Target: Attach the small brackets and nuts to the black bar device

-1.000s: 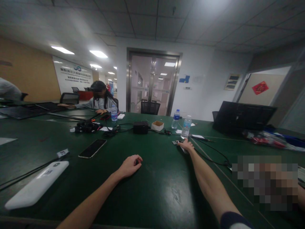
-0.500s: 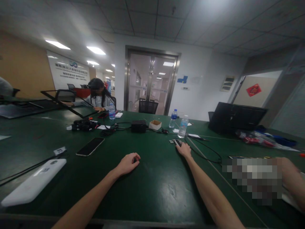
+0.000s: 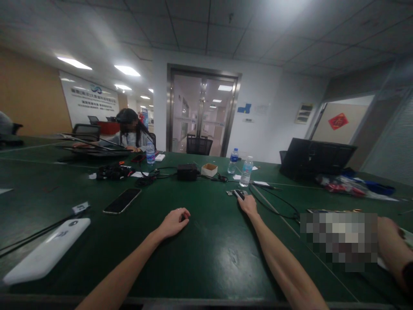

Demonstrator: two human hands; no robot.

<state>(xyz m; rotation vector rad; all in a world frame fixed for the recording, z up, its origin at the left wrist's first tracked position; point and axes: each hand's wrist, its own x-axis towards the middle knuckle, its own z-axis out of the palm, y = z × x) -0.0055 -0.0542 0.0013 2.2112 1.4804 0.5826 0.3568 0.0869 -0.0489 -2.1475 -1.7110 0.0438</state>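
Note:
My left hand (image 3: 174, 221) rests on the green table (image 3: 206, 258) with its fingers loosely curled in; I see nothing held in it. Farther out to the right, my right hand (image 3: 249, 205) has its fingers closed on a small black-and-white device (image 3: 239, 195) lying on the table. My fingers partly cover the device, and I cannot make out its kind. Small silvery pieces (image 3: 229, 193) lie beside it. Just beyond stands a clear water bottle (image 3: 246, 172). A smartphone (image 3: 122, 201) with a dark screen lies to the left of my left hand.
A white slab-like device (image 3: 48, 249) lies at the near left by black cables. A black box (image 3: 187, 172), a small open carton (image 3: 209, 169) and more bottles stand farther back. Another person's hand (image 3: 392, 241) is beside a blurred-out patch at right. A person (image 3: 130, 133) sits opposite.
The dark frame near the person opposite has gone from tilted up to lying lower. The other person's hand at right has shifted slightly. My hands stay nearly in place.

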